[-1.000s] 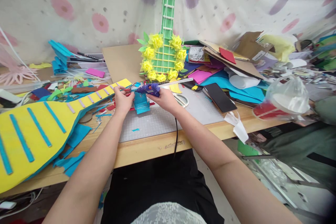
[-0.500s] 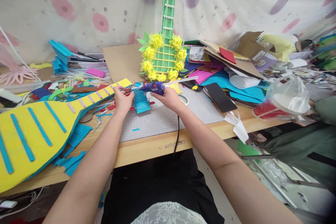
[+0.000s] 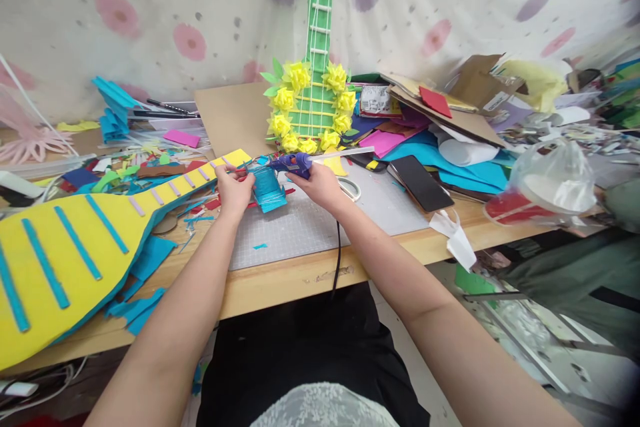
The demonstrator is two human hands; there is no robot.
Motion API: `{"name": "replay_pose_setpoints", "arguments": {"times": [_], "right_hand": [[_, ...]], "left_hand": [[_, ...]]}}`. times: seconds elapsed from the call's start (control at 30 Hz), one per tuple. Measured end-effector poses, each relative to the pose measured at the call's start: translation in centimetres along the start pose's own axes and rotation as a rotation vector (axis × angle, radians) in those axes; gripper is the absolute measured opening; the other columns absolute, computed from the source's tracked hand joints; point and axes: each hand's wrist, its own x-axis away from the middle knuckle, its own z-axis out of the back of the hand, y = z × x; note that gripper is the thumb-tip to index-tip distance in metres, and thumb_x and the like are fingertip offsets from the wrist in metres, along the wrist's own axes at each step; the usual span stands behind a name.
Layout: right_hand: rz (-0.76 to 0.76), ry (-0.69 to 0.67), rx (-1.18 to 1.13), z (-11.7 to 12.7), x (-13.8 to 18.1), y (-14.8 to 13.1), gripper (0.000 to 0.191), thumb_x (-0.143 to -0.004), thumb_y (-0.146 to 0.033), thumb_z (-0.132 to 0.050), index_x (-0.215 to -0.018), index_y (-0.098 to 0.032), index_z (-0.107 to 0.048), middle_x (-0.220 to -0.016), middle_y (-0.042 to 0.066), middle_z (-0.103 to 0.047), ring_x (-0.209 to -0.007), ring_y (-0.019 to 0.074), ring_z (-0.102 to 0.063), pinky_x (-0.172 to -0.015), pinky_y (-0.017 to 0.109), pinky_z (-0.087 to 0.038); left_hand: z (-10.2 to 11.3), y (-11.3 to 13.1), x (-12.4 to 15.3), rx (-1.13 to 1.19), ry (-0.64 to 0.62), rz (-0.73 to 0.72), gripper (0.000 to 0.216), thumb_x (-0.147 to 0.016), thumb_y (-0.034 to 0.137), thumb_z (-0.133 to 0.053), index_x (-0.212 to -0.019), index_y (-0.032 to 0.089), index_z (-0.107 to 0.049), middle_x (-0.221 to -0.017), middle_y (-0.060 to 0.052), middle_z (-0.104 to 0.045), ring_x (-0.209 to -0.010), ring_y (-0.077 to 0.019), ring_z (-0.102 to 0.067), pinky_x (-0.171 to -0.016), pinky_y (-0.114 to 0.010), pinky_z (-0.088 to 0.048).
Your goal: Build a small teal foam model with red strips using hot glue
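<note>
My right hand [image 3: 323, 185] is wrapped round a purple glue gun [image 3: 294, 163], with a long clear glue stick [image 3: 353, 151] out of its back. The gun's nozzle points left, over a blue, paper-covered piece [image 3: 270, 190] with white string across it. This piece is at the narrow end of a yellow paper guitar [image 3: 113, 227] with blue and lilac strips. At that end, my left hand [image 3: 235, 190] is closed, fingertips pinched beside the blue piece. Something thin and red shows at its fingers, too small to name.
A green paper guitar [image 3: 320, 47] ringed with yellow flowers stands at the back. A phone [image 3: 421, 183], a roll of tape [image 3: 350, 189] and a bagged red-and-white tub [image 3: 543, 187] are to the right. Paper scraps cover the left. The gun's black cord [image 3: 337, 260] hangs over the table edge.
The glue gun has shifted slightly, its nozzle a little higher over the blue piece. My left hand keeps nearly the same place. The view has moved slightly.
</note>
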Motion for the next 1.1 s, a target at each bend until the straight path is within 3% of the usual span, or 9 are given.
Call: {"name": "replay_pose_setpoints", "arguments": {"times": [0.6, 1.1], "right_hand": [[0.049, -0.112, 0.03, -0.5, 0.3, -1.9, 0.038, -0.083, -0.048, -0.054, -0.1, -0.017, -0.066, -0.094, 0.009, -0.07, -0.087, 0.0206, -0.063, -0.07, 0.026, -0.041], [0.031, -0.093, 0.035, -0.1, 0.2, -1.4, 0.038, -0.082, -0.048, -0.055, -0.099, -0.016, -0.067, -0.091, 0.009, -0.069, -0.082, 0.0202, -0.063, -0.067, 0.026, -0.04]], "left_hand": [[-0.1, -0.1, 0.1, 0.019, 0.008, 0.008, 0.043, -0.061, 0.002, -0.058, -0.087, 0.023, -0.031, -0.061, 0.01, -0.054, -0.045, -0.0058, -0.053, -0.046, -0.018, -0.044], [-0.1, 0.0, 0.0, 0.003, 0.009, 0.001, 0.044, -0.059, 0.002, -0.058, -0.086, 0.023, -0.031, -0.061, 0.011, -0.052, -0.043, -0.0052, -0.051, -0.044, -0.018, -0.044]]}}
